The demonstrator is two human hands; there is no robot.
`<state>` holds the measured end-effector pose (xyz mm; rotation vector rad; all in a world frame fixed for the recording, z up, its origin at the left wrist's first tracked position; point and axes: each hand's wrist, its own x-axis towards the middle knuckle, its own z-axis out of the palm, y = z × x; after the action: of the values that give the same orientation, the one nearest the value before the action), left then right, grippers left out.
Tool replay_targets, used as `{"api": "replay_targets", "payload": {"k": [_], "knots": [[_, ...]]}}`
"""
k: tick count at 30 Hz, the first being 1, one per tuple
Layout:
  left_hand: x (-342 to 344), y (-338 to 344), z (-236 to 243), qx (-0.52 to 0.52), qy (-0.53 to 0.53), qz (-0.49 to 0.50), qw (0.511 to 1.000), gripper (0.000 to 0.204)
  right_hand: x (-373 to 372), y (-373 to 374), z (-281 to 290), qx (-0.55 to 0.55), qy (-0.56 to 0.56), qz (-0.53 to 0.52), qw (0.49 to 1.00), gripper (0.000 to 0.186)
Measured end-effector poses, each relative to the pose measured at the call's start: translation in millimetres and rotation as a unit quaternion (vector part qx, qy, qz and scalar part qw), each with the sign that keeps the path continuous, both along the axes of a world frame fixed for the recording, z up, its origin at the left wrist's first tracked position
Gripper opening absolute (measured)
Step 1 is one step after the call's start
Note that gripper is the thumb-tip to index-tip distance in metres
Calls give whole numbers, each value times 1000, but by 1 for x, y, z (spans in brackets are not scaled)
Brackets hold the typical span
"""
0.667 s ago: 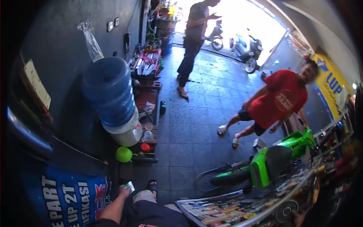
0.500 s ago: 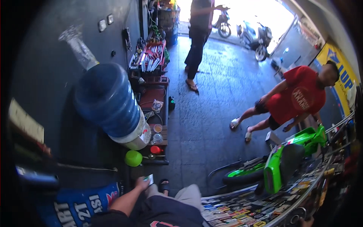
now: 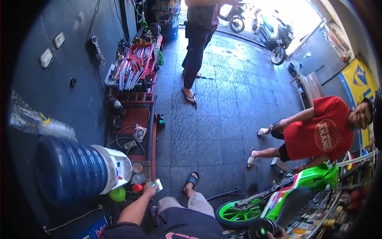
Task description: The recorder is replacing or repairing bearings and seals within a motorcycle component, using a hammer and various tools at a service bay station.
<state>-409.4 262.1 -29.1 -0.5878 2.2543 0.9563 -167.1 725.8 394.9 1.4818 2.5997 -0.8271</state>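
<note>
My left hand [image 3: 150, 189] is closed around a small, flat white-and-green pack [image 3: 159, 185], held out over the floor beside the low bench. Close by are a red-lidded container [image 3: 137, 187] and a green bowl [image 3: 117, 194]. At the lower edge, my right hand [image 3: 279, 233] shows only in part, its fingers at a dark round part [image 3: 262, 230] with a green spot in the middle. That part sits in front of the green motorbike's [image 3: 278, 195] rear wheel in this view. The right wrist and most of the palm are cut off.
A water dispenser with a blue bottle [image 3: 71, 169] stands at the left wall. Tools fill a red tray [image 3: 149, 63] beyond it. A person in a red shirt [image 3: 334, 123] is by the motorbike; another in dark trousers [image 3: 195, 47] stands farther off. Scooters [image 3: 274, 34] are parked outside.
The view has shifted forward and turned. My left hand with the pack is now beside the cups. My right hand has come inward with the round part. The red-shirted person has turned toward me.
</note>
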Motion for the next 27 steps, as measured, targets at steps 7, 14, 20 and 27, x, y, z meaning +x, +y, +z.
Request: {"api": "replay_targets", "payload": {"k": [7, 14, 20, 27], "knots": [[-89, 37, 13, 7, 48, 166, 985, 40, -285, 63, -51, -1, 48, 246, 968, 45], [-197, 56, -55, -56, 73, 381, 920, 36, -569, 74, -158, 23, 145, 399, 905, 28], [-342, 88, -77, -65, -13, 374, 925, 35, -771, 55, -238, -16, 15, 442, 897, 33], [-518, 171, -116, 68, 113, 252, 959, 30, -947, 26, -470, -84, -67, 459, 882, 40]]}}
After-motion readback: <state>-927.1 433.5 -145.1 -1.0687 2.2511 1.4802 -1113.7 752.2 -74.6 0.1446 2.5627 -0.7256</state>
